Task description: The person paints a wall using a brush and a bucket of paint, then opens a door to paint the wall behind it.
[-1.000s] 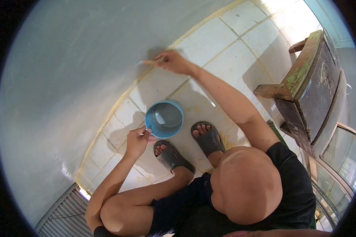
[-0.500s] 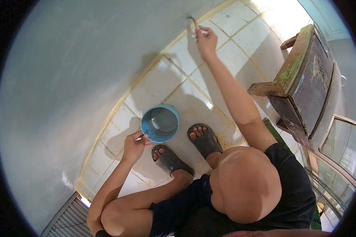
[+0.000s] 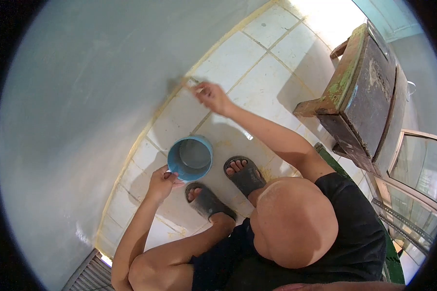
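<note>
My left hand [image 3: 163,184] grips the handle of a blue pail [image 3: 190,158] with grey liquid inside, held above the tiles near my feet. My right hand [image 3: 211,97] is closed round a thin, light-coloured brush [image 3: 187,85], blurred by motion. The brush's far end is at the yellowish line where the grey wall [image 3: 82,111] meets the tiled floor [image 3: 228,63]. Its tip is too smeared to make out.
My sandalled feet [image 3: 210,201] stand just right of the pail. A worn wooden piece of furniture [image 3: 369,97] is at the right, with a glass-panelled frame [image 3: 415,165] below it. A slatted grey panel [image 3: 90,274] is at the lower left.
My right hand with the brush first went up and right along the wall's base, then came back down and left. The pail stays in my left hand, slightly lower in view.
</note>
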A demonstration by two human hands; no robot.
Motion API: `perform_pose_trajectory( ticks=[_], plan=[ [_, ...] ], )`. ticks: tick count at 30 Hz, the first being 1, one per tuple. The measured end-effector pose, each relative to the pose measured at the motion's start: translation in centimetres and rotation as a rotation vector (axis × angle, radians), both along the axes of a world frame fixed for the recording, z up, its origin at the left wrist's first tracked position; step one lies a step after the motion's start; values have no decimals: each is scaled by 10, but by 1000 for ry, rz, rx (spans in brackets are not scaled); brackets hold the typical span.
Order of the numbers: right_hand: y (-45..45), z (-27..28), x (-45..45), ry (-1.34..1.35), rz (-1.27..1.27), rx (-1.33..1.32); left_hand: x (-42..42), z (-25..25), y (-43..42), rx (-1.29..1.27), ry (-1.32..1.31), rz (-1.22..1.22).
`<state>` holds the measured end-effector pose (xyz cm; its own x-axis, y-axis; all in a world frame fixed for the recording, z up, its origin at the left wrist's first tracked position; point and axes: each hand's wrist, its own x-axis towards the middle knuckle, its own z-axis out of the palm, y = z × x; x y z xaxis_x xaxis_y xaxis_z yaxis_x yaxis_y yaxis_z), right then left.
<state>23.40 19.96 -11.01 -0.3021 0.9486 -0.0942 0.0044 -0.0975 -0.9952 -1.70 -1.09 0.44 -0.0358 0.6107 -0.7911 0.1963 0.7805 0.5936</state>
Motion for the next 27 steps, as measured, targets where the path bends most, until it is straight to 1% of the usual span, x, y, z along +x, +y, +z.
perform_pose_trajectory(
  ticks=[2,4,6,8,9,10,11,12,14,16,18,20,21,23,24,26,27],
  plan=[
    [26,-33,15,71,-205,40,0,-1,5,73,52,-97],
    [59,-27,33,-18,-510,62,-9,-6,16,106,24,-115],
    [99,-22,49,139,-746,61,-9,-7,28,137,-9,-137],
    [137,1,65,111,-922,24,2,11,45,119,4,-149],
    [156,2,70,107,-931,21,6,17,53,115,2,-157],
    [172,5,75,173,-962,69,11,23,62,142,-37,-186],
    [182,4,81,238,-995,119,16,29,73,169,-77,-217],
    [183,5,80,235,-1011,118,22,34,84,164,-79,-233],
    [173,10,71,118,-793,178,35,38,108,179,-19,-301],
    [136,18,70,5,-603,140,46,41,137,173,-42,-350],
    [99,19,81,-90,-341,118,64,39,167,175,-75,-424],
    [65,46,96,-102,-353,49,81,42,192,201,-31,-458],
    [58,48,102,-108,-379,49,90,43,204,202,-39,-484],
    [46,49,119,-112,-708,2,111,40,223,197,-108,-405],
    [39,61,128,-117,-734,10,119,38,232,204,-116,-430],
    [30,90,140,-174,-891,-114,133,31,249,225,-189,-433],
    [29,106,145,-187,-905,-110,141,30,259,249,-195,-452]
  ],
)
